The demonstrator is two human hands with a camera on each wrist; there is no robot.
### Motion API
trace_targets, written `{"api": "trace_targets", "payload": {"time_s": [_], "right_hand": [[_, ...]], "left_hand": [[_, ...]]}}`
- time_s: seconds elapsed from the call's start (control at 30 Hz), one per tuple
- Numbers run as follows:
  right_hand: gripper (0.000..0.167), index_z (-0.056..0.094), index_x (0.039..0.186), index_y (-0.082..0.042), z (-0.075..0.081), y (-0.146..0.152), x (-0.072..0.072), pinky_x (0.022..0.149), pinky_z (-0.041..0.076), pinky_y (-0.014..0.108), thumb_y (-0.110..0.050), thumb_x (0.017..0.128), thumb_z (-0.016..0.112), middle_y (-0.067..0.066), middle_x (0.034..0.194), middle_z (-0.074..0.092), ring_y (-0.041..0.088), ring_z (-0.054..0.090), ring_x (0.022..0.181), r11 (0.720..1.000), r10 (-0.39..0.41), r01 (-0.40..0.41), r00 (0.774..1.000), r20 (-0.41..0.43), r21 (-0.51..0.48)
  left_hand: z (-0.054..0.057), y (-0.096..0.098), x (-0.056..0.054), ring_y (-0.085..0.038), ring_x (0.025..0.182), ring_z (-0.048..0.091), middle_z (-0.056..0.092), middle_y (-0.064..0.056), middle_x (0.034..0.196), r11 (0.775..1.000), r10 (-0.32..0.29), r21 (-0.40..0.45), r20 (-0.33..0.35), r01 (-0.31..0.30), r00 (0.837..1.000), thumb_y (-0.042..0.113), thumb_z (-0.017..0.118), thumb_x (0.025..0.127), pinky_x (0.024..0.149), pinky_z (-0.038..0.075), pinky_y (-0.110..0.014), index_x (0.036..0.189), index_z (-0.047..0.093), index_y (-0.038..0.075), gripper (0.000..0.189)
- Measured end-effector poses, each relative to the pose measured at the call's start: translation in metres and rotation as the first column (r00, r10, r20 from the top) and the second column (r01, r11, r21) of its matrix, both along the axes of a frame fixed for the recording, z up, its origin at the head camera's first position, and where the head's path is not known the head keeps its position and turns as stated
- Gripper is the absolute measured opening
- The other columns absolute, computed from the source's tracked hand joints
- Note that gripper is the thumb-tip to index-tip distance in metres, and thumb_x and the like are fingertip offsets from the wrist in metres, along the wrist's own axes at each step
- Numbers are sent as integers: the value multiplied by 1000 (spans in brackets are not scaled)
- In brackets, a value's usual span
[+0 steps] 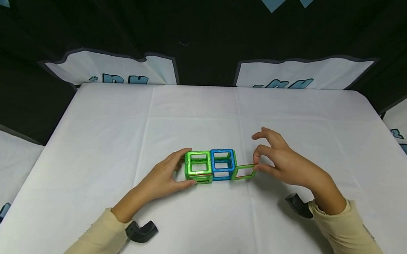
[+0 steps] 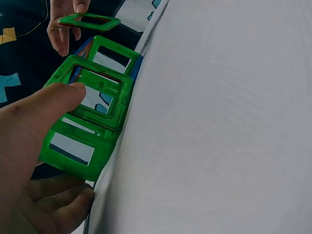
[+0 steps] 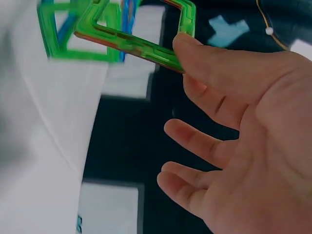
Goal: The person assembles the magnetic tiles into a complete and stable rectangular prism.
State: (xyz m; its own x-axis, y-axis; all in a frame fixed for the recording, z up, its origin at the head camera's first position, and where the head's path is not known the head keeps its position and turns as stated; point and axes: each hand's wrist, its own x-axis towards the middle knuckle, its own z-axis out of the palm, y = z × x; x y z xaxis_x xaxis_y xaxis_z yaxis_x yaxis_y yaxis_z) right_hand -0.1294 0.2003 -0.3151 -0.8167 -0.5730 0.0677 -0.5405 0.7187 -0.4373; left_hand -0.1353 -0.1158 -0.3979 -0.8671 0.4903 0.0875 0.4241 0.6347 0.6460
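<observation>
On the white table, a cube of green magnetic tiles (image 1: pixel 198 173) stands side by side with a cube of blue and green magnetic tiles (image 1: pixel 223 169). My left hand (image 1: pixel 159 180) grips the green cube from its left, thumb (image 2: pixel 73 95) along the near side and the other fingers round the back. With thumb and index finger, my right hand (image 1: pixel 289 164) pinches the right edge of a green square magnetic tile (image 3: pixel 141 50). That tile lies flat at the blue cube's lower right, its left edge right by the cube. My other right fingers are spread away from it.
A black curved piece (image 1: pixel 141 232) sits at the left cuff, and a similar black piece (image 1: pixel 298 206) at the right cuff. White tablecloth (image 1: pixel 195 115) covers the table, with faint fold lines. Dark cloth (image 1: pixel 195 28) hangs beyond the far edge.
</observation>
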Motion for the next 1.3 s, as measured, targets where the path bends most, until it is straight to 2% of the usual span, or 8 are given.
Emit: {"api": "trace_targets", "payload": {"time_s": [0.17, 0.37, 0.57, 1.03, 1.1, 1.17, 1.23, 1.3], "right_hand": [[21, 51, 78, -17, -12, -17, 4, 102, 28, 57, -15, 78, 72, 16, 129, 40, 40, 15, 136, 998, 58, -58, 997, -60, -3], [22, 52, 75, -14, -30, -32, 5, 100, 29, 60, -17, 77, 73, 20, 128, 42, 45, 21, 132, 993, 120, -115, 978, -169, 37], [21, 53, 75, -13, -38, -36, 5, 100, 31, 59, -16, 77, 73, 21, 127, 44, 46, 26, 130, 995, 96, -86, 969, -227, 52], [21, 55, 72, -11, -40, -43, 6, 98, 38, 51, -16, 74, 75, 19, 124, 48, 40, 37, 126, 997, 69, -52, 953, -296, 64], [23, 54, 76, -10, -40, -43, 6, 98, 38, 49, -17, 74, 76, 19, 126, 47, 39, 38, 125, 997, 60, -46, 959, -277, 58], [29, 53, 85, -10, -41, -42, 5, 98, 38, 49, -21, 73, 77, 18, 129, 44, 38, 39, 125, 998, 53, -45, 971, -234, 41], [42, 52, 102, -9, -41, -40, 3, 98, 38, 49, -24, 72, 78, 17, 135, 39, 36, 39, 125, 999, 54, -52, 984, -170, 18], [63, 45, 121, -9, -43, -39, 0, 100, 37, 49, -27, 71, 78, 16, 141, 33, 34, 36, 128, 998, 61, -62, 994, -94, -4]], "left_hand": [[-1, 1, 0, -18, 99, 55, 52, -7, 123, 1000, 2, -1, 6, -2, 1000, 38, 75, 72, 82, 48, -36, 139, 31, 16, 83], [-2, 2, -2, -17, 101, 55, 51, -6, 125, 1000, -2, -3, 14, 2, 1000, 38, 74, 73, 83, 48, -35, 140, 30, 17, 83], [-1, 4, -1, -17, 102, 54, 51, -6, 125, 1000, -7, -8, 18, 7, 1000, 39, 74, 73, 85, 47, -35, 140, 30, 16, 83], [0, 4, -1, -17, 102, 55, 52, -6, 121, 1000, -12, -4, 2, 12, 1000, 38, 74, 73, 83, 48, -36, 140, 30, 15, 83], [0, 4, -1, -17, 102, 54, 52, -6, 121, 1000, -14, -2, 3, 14, 1000, 37, 74, 74, 84, 48, -36, 140, 29, 15, 83], [-1, 4, -1, -17, 103, 54, 52, -6, 121, 1000, -16, -3, 4, 16, 1000, 37, 74, 74, 85, 47, -36, 141, 28, 15, 84], [-2, 4, -1, -17, 103, 54, 52, -6, 121, 1000, -18, -3, 6, 18, 1000, 37, 74, 74, 85, 47, -37, 141, 28, 15, 85], [-2, 4, -1, -16, 104, 54, 52, -6, 121, 1000, -18, -4, 9, 19, 1000, 37, 74, 74, 86, 47, -37, 142, 26, 15, 86]]}}
